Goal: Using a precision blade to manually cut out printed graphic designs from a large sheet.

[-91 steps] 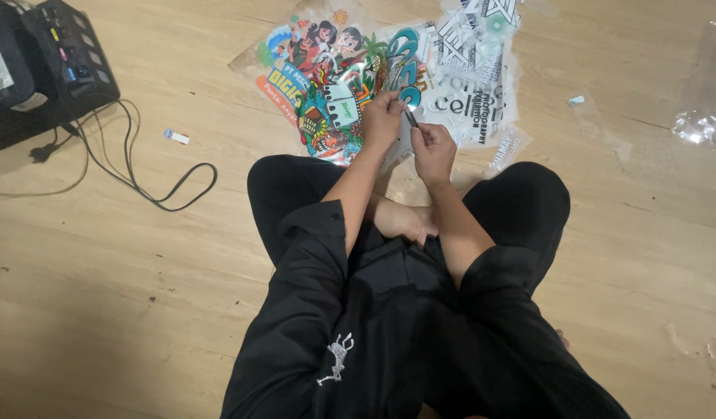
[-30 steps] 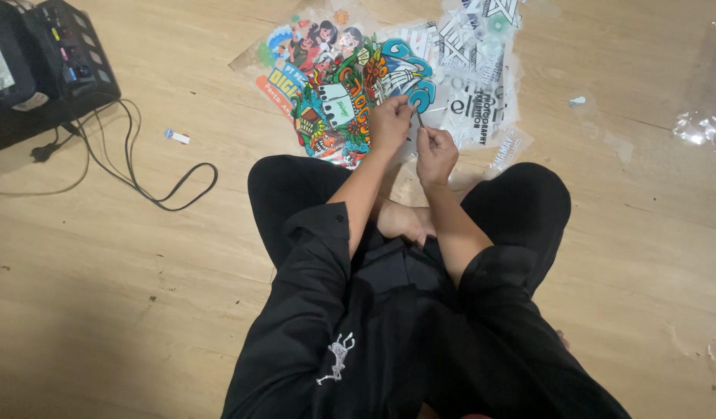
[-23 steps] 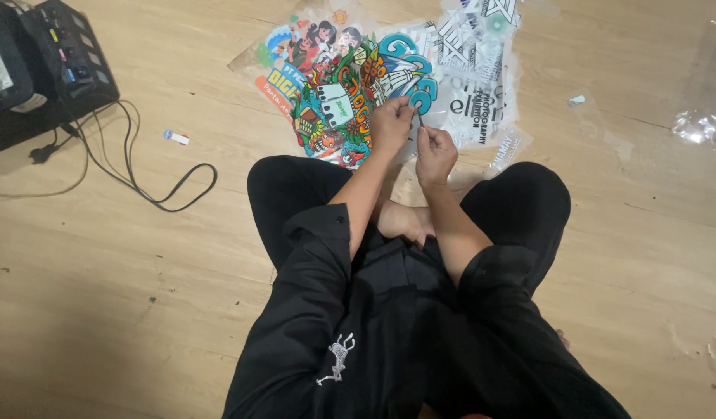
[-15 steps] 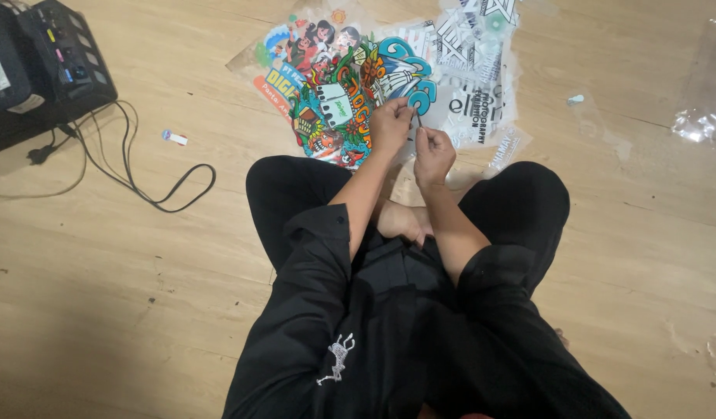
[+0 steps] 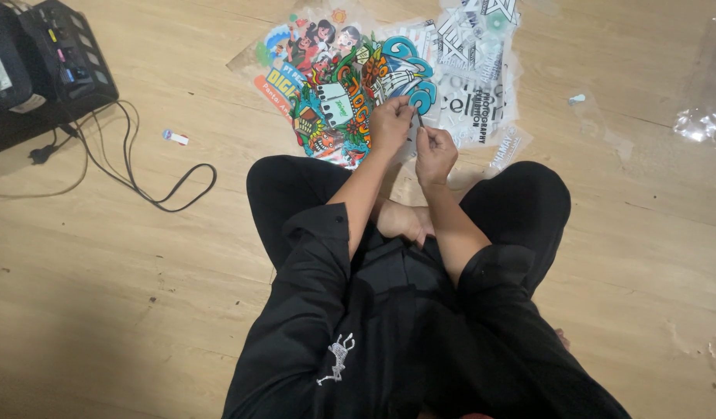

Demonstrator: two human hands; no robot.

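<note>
Together both hands (image 5: 414, 136) hold a thin dark tool (image 5: 421, 119) pointing away, upright.

A pile of printed sheets (image 5: 350, 85) lies on the floor (image 5: 102, 271) just beyond the seated person's crossed legs (image 5: 296, 194), with a machine (image 5: 40, 66) and its cable (image 5: 148, 178) well to the pile's left and crumpled plastic wrap (image 5: 703, 116) well to its right.

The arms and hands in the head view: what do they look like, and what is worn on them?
Both hands, left hand and right hand, are bare: no gloves, and no rings or watch that I can make out. The forearms are uncovered; loose black sleeves end near the elbows.
</note>
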